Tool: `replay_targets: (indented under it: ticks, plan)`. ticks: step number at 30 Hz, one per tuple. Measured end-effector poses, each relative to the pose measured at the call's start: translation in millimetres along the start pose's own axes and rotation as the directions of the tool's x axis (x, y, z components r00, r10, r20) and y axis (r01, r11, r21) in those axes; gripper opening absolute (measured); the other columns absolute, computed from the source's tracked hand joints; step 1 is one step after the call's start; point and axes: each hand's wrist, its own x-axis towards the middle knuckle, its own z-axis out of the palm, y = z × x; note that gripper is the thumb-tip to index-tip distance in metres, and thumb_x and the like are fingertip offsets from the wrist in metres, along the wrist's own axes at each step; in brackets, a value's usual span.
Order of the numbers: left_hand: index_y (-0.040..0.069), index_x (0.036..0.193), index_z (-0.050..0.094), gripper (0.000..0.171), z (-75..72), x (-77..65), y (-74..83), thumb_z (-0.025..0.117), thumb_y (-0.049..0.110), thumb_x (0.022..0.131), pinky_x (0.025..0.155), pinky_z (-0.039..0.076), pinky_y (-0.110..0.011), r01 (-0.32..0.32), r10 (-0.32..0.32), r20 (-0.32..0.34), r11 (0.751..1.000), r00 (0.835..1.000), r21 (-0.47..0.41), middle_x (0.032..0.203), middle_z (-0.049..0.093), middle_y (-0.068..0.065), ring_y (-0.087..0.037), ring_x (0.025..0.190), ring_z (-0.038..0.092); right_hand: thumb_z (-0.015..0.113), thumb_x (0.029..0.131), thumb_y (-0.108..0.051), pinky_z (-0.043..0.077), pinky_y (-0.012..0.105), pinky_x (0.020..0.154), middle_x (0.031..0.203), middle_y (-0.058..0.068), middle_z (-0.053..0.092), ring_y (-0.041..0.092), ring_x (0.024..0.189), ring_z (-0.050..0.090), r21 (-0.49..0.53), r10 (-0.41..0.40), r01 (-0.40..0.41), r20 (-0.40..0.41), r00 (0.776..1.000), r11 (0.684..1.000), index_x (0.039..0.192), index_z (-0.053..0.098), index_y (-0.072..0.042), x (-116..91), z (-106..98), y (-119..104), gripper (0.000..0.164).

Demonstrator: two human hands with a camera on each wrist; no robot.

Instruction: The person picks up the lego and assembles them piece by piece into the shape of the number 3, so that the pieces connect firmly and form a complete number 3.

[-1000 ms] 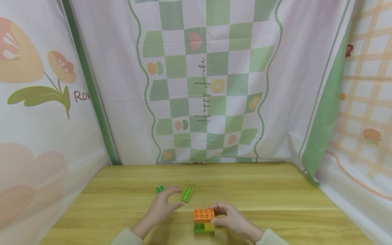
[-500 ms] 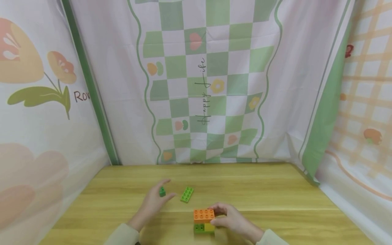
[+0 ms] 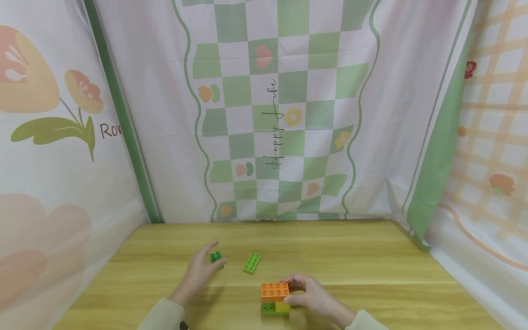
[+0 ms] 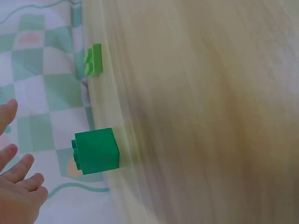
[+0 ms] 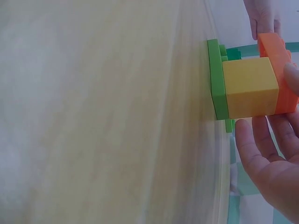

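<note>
My right hand (image 3: 309,295) holds a small stack of toy building bricks, its thumb and fingers at the orange brick (image 3: 274,292) on top. Under the orange one sits a yellow brick (image 5: 250,88), on a light green plate brick (image 5: 217,79) at the bottom. Bare studs of that plate show beside the yellow brick in the head view. My left hand (image 3: 195,272) is spread beside a dark green brick (image 4: 96,151), thumb and forefinger apart. In the head view the thumb overlaps the brick's lower edge; in the left wrist view the fingers are apart from it.
A loose light green plate brick (image 3: 252,263) lies studs up to the right of the dark green brick. The wooden table (image 3: 350,256) ends at a checkered curtain (image 3: 264,137) behind, with printed cloth on both sides.
My left hand has moved left, away from the loose light green plate brick and over to the dark green brick. The right hand and its stack have stayed in place.
</note>
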Motion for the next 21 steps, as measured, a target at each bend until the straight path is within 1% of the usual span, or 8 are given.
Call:
replay_targets:
  ticks: [8, 15, 21]
  plan:
    - [-0.001, 0.133, 0.042, 0.063, 1.2, 3.5, -7.0, 0.071, 0.017, 0.080, 0.099, 0.028, -0.054, 0.038, -0.038, 0.012, 0.999, 0.999, -0.001, 0.135, 0.041, -0.021, -0.040, 0.124, 0.035, 0.066, 0.084, -0.013, 0.049, 0.031, 0.079, 0.106, 0.007, 0.060, 0.024, 0.098, 0.054, -0.010, 0.001, -0.001, -0.002, 1.000, 1.000, 0.116, 0.054, 0.003, 1, -1, 1, 0.039]
    - [-0.001, 0.135, 0.038, 0.069, 1.4, 6.0, -11.4, 0.071, 0.020, 0.079, 0.099, 0.028, -0.055, 0.093, -0.092, 0.027, 0.996, 0.995, -0.015, 0.137, 0.039, -0.022, -0.041, 0.126, 0.032, 0.067, 0.084, -0.014, 0.049, 0.030, 0.078, 0.106, 0.007, 0.060, 0.024, 0.098, 0.054, -0.008, 0.000, 0.000, 0.000, 1.000, 1.000, 0.117, 0.054, 0.003, 1, 0, 1, 0.039]
    - [0.000, 0.136, 0.036, 0.071, 2.1, 7.8, -17.1, 0.071, 0.024, 0.079, 0.099, 0.028, -0.055, 0.119, -0.118, 0.046, 0.993, 0.992, -0.024, 0.138, 0.037, -0.021, -0.041, 0.126, 0.031, 0.066, 0.084, -0.014, 0.048, 0.029, 0.078, 0.105, 0.007, 0.061, 0.024, 0.098, 0.054, -0.010, -0.007, 0.007, 0.004, 1.000, 1.000, 0.116, 0.055, 0.004, 1, -1, 1, 0.039]
